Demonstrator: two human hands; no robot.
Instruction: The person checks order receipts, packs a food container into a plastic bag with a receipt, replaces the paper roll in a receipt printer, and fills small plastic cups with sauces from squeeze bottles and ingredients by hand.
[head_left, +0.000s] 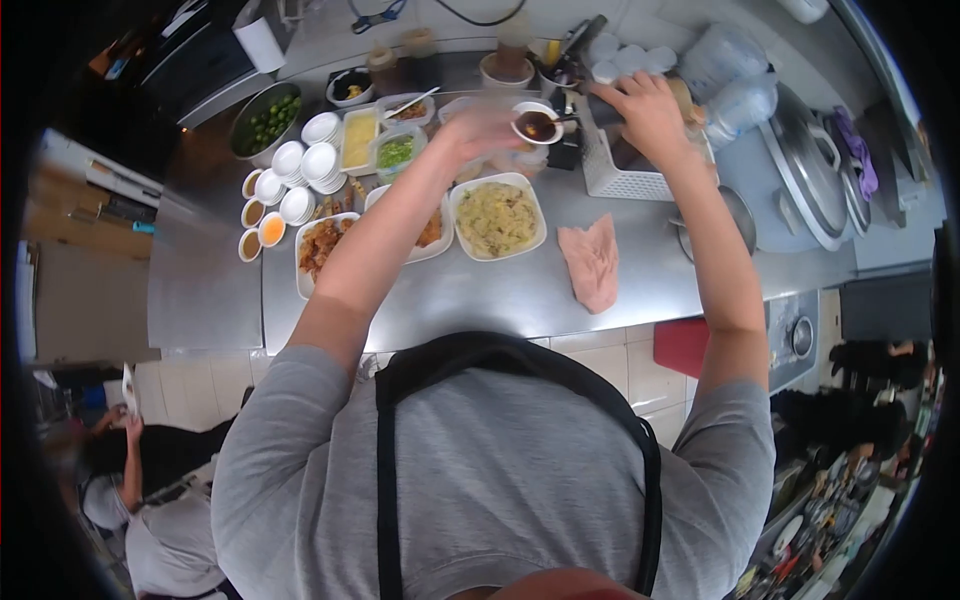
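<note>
My left hand (482, 132), smeared by motion, is closed on a small white cup of dark sauce (537, 124) above the back of the steel counter. A dark utensil end shows at the cup's right side; whether it rests in the cup I cannot tell. My right hand (645, 110) reaches over a white plastic basket (640, 183) at the back right, fingers stretched out and partly spread. Dark and brown containers stand around those fingers, and any contact is unclear. Below my left hand sits a square white dish of pale yellow-green food (497, 217).
A crumpled pink cloth (590, 262) lies on the counter (420, 310). Stacked white lidded cups (320, 163), sauce cups (272, 228), chopped greens (396, 152) and a bowl of green limes (268, 128) stand left. A large metal lid (800, 165) leans right. Another person (170, 530) is at lower left.
</note>
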